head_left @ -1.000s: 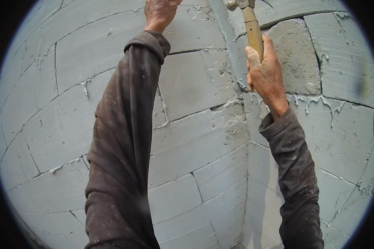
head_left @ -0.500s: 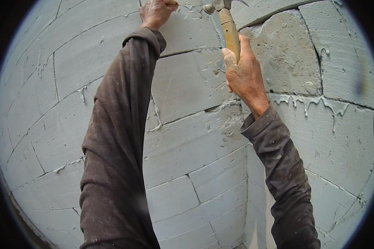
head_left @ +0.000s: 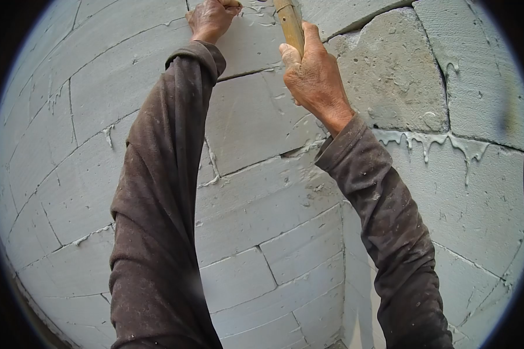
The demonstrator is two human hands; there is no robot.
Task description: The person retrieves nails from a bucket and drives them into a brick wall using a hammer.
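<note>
The hammer (head_left: 291, 26) stuck up out of the right hand (head_left: 317, 75) at one o'clock, leaning toward eleven past its thumb and running off the top edge. Pale block wall (head_left: 262, 122) filled the view, with a corner toward five and mortar (head_left: 428, 141) drips between two and three. The right fingers were wrapped closed on the hammer; the left hand (head_left: 211, 22), near eleven, was curled, its contents too cut off to tell.

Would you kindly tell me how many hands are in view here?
2. The left hand is near the top edge, in front of the block wall; the right hand is farther right and lower, gripping a wooden handle. No other hand shows.
</note>
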